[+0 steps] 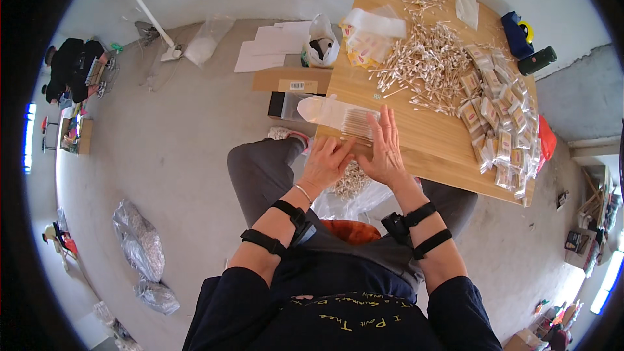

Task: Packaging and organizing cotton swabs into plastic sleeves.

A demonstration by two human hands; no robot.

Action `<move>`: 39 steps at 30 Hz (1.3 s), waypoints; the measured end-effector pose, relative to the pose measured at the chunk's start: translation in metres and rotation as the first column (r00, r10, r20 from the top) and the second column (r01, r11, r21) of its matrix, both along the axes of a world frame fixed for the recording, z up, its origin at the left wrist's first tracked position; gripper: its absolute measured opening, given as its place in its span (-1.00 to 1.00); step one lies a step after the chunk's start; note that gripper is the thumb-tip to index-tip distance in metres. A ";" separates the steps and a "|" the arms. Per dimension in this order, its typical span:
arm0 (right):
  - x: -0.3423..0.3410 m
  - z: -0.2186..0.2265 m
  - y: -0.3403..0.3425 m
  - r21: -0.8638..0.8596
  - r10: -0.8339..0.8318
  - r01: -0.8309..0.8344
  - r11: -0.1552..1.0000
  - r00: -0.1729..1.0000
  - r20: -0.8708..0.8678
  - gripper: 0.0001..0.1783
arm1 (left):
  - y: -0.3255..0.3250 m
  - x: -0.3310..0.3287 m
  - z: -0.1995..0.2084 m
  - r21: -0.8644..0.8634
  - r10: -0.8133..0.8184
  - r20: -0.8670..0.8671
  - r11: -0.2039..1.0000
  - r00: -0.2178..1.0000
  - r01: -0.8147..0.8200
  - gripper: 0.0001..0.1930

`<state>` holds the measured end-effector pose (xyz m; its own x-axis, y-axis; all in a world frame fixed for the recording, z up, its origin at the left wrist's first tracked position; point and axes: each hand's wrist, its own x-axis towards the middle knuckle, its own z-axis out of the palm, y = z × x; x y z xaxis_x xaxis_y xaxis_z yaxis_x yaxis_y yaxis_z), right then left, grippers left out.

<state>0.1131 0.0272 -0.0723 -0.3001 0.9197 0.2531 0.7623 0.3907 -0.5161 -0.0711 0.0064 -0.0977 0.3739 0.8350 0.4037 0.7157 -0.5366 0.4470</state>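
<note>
A row of cotton swabs (357, 125) lies side by side on a clear plastic bag (317, 111) at the table's near left edge. My left hand (324, 164) is at the row's near end, its fingers slightly bent and apart, the fingertips touching or almost touching the swab ends. Along the row's right side my right hand (385, 151) rests with fingers stretched out, its palm edge on the table. Neither hand is closed round anything that I can see. Below them, on my lap, more loose swabs (351, 181) lie in a clear plastic bag (354, 204).
Loose cotton swabs (429, 65) are heaped across the wooden table (429, 146). Filled small packs (497, 114) pile up at its right. Printed plastic bags (367, 39), a blue tape dispenser (515, 36) and a dark cylinder (537, 60) lie farther back. Cardboard boxes (291, 81) stand left of the table.
</note>
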 end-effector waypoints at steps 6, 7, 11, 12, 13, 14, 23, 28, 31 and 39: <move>-0.004 -0.006 -0.005 0.132 0.001 0.001 0.991 1.000 -0.016 -0.71 | 0.004 -0.005 -0.003 -0.057 0.010 0.274 0.998 0.962 0.006 -0.59; -0.006 -0.006 -0.005 0.127 -0.027 0.030 0.991 0.999 -0.030 -0.82 | 0.005 -0.006 -0.004 -0.052 0.010 0.271 0.999 0.962 0.004 -0.59; -0.008 -0.005 -0.004 0.110 -0.058 0.056 0.992 0.998 0.017 -0.87 | 0.004 0.001 -0.001 -0.258 0.162 0.456 0.965 0.875 -0.044 -0.63; -0.010 -0.004 -0.004 0.125 -0.064 0.064 0.990 0.998 0.000 -0.88 | 0.006 0.001 0.003 -0.374 0.261 0.536 0.926 0.803 -0.051 -0.62; -0.011 -0.003 -0.004 0.139 -0.071 0.073 0.988 0.997 -0.018 -0.88 | 0.009 0.000 0.007 -0.365 0.254 0.536 0.930 0.805 -0.050 -0.62; -0.011 -0.002 -0.005 0.149 -0.074 0.076 0.986 0.997 -0.022 -0.88 | 0.012 -0.002 0.011 -0.389 0.278 0.546 0.920 0.790 -0.055 -0.60; -0.016 0.060 -0.030 -0.357 -0.324 0.135 0.924 0.771 -0.548 -0.91 | 0.015 0.013 0.091 -0.517 0.351 0.821 0.790 0.450 0.329 -0.77; -0.011 0.087 -0.042 -0.270 -0.186 -0.002 0.963 0.718 -0.671 -0.89 | 0.005 0.021 0.115 -0.539 0.375 0.813 0.774 0.445 0.332 -0.86; -0.006 0.087 -0.045 -0.360 -0.234 -0.101 0.927 0.595 -0.769 -0.91 | 0.002 0.022 0.115 -0.494 0.347 0.865 0.716 0.362 0.493 -0.84; 0.005 0.097 -0.057 -0.369 -0.242 -0.332 0.868 0.366 -0.898 -0.85 | -0.006 0.030 0.121 -0.412 0.402 0.896 0.601 0.187 0.685 -0.91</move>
<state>0.1183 -0.0297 0.0252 -0.1953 0.9807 -0.0101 -0.2990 -0.0693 -0.9517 -0.0412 0.0007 0.0228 0.3575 0.9309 -0.0746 -0.5483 0.2739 0.7902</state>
